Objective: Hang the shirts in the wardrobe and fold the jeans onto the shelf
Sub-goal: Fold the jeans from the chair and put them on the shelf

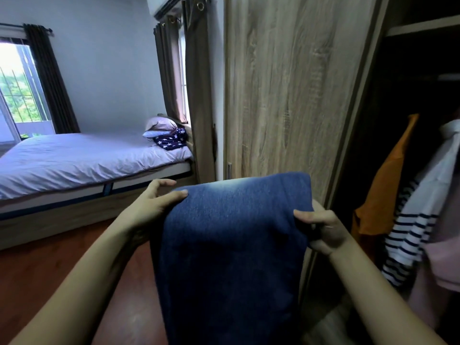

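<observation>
Head view: the jeans (231, 245) hang in the air in front of the person, between the two hands and draped toward the camera, with the fold edge uppermost. The left hand (151, 207) is pinched on the left upper corner, thumb on top of the cloth; its other fingers are spread and partly free. The right hand (323, 232) is clamped on the right edge, thumb over the denim, fingers hidden behind it.

Handling, as judged: denim is soft yet thick, moderately heavy, and not slippery. It will sag between the grips and will not hold a flat shape unsupported. Take hold at the two outer edges just below the fold, as at present, so that the layers stay aligned.

No shelf surface is visible for the jeans; one shelf edge (423, 27) shows far above the right grip. The wardrobe (293, 90) door stands directly beyond the grips; its open, dark interior lies right of the right grip, with shirts (410, 220) hanging there. A bed (82, 160) lies beyond the left grip, over a red-brown floor (37, 282).
</observation>
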`<state>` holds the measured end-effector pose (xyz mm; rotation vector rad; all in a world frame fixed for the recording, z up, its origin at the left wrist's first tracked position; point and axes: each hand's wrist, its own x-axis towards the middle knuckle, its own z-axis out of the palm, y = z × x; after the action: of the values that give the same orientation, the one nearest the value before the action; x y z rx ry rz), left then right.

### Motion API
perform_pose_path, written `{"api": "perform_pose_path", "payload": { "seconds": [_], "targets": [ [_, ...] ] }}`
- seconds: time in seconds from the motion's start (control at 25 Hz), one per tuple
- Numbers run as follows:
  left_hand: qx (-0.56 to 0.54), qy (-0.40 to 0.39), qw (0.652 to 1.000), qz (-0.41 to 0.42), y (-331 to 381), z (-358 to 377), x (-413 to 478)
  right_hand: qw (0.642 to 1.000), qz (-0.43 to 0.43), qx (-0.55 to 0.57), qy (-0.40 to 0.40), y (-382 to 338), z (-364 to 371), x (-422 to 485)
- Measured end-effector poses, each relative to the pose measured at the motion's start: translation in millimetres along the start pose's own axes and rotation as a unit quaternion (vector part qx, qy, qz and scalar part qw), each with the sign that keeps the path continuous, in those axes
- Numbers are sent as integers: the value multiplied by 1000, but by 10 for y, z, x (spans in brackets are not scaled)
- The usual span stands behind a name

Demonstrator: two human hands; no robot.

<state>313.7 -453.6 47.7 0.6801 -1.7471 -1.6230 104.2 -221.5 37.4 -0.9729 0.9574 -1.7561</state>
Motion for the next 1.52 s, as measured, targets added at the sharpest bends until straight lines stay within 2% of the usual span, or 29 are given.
{"api": "perform_pose_path", "payload": {
  "seconds": [0.12,0.24,0.28,0.36,0.44,0.52,0.6,0.72,0.8,1.04,1.16,1.24,1.32,1.36,1.4,1.44,1.48,1.52],
  "targets": [
    [-45,-12,996,80,24,4,-113,1000,-23,-6,-9,-74,21,6],
    [-187,-86,972,115,35,-92,-72,997,-50,64,0,-124,-6,22],
    [-184,-112,966,143,35,-107,-90,992,-51,110,-29,-132,4,56],
    [-83,-131,964,214,24,-76,-68,978,-54,179,-97,-149,110,83],
    [-19,-100,963,249,40,-31,-33,979,-45,196,-29,-190,102,129],
    [-19,-51,959,277,66,-15,-10,982,-56,161,85,-252,117,121],
    [-9,-39,951,306,89,11,-2,978,-66,169,103,-323,203,101],
    [39,-61,942,327,86,45,-30,971,-87,173,137,-376,266,68],
    [65,-45,938,336,62,90,-62,970,-105,174,133,-403,314,36],
    [16,87,934,346,67,178,4,969,-109,195,108,-479,393,75],
    [-4,105,945,310,56,178,43,974,-92,187,89,-437,343,117],
    [-27,88,953,289,52,154,62,976,-75,182,91,-408,261,135],
    [-12,49,954,295,75,159,40,984,-31,143,105,-427,187,148],
    [2,38,954,299,87,179,27,990,10,83,116,-460,135,169],
    [16,40,954,297,98,216,15,990,52,-30,131,-487,85,188],
    [24,43,953,297,98,256,-1,967,91,-180,156,-489,10,216],
    [29,53,954,295,80,279,0,925,109,-310,189,-473,-52,238],
    [28,62,956,287,63,301,3,882,90,-401,230,-440,-101,265]
  ]
}}
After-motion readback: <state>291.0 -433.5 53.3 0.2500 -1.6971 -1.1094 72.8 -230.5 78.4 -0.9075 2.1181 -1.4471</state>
